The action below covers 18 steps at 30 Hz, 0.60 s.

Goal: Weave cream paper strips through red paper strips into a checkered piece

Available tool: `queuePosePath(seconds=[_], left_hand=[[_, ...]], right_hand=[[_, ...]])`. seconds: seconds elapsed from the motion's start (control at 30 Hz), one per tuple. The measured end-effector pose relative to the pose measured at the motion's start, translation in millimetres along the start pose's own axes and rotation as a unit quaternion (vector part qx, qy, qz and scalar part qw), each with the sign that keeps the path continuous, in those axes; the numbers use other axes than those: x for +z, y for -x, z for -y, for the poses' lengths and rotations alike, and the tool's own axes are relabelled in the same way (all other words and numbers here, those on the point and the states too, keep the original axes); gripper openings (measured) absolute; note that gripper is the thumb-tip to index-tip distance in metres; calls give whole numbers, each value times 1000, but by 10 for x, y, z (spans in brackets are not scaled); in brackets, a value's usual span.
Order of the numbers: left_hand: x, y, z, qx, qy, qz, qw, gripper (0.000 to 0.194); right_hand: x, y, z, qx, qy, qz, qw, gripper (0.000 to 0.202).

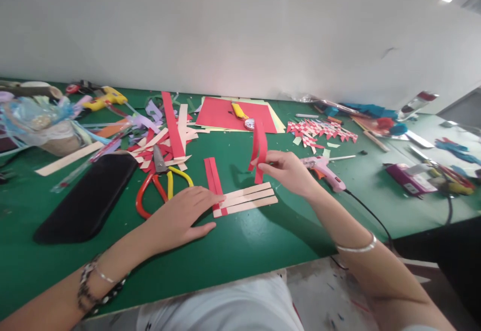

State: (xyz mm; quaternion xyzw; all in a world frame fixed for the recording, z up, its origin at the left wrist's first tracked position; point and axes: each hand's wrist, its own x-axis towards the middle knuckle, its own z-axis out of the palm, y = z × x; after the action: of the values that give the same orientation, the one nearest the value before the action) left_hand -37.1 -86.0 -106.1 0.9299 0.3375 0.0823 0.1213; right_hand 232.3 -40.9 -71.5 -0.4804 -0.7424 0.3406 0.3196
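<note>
Cream paper strips [250, 198] lie side by side on the green table, crossed at their left ends by red strips [213, 173] in a small checkered weave. My left hand [186, 213] rests flat with its fingers spread, fingertips pressing on the crossing. Raised above the table, my right hand [285, 168] pinches a looped red strip [260, 150] between thumb and fingers, its ends hanging beyond the far ends of the cream strips. Scissors [160, 183] with red and yellow handles lie just behind my left hand.
A black case [88, 195] lies at the left near paper scraps [154, 145]. Behind are red sheets [218, 113] with a yellow cutter [238, 110]. Woven pieces [319, 130] and a pink glue gun [326, 170] with a cord are at the right; a yellow glue gun [107, 99] is back left.
</note>
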Motion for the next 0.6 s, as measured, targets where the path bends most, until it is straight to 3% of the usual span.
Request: queuePosePath(seconds=[0.17, 0.3, 0.43, 0.6], left_hand=[[4, -201, -62, -9, -41, 12, 999, 44], [23, -351, -136, -41, -49, 22, 998, 36], [28, -378, -149, -58, -35, 11, 998, 26], [39, -348, -135, -28, -98, -12, 995, 19]], right_hand=[[-12, 278, -64, 24, -44, -36, 998, 16], [-42, 448, -157, 55, -43, -73, 995, 16], [-97, 654, -232, 113, -46, -94, 988, 19], [-76, 854, -326, 163, -44, -91, 981, 21]])
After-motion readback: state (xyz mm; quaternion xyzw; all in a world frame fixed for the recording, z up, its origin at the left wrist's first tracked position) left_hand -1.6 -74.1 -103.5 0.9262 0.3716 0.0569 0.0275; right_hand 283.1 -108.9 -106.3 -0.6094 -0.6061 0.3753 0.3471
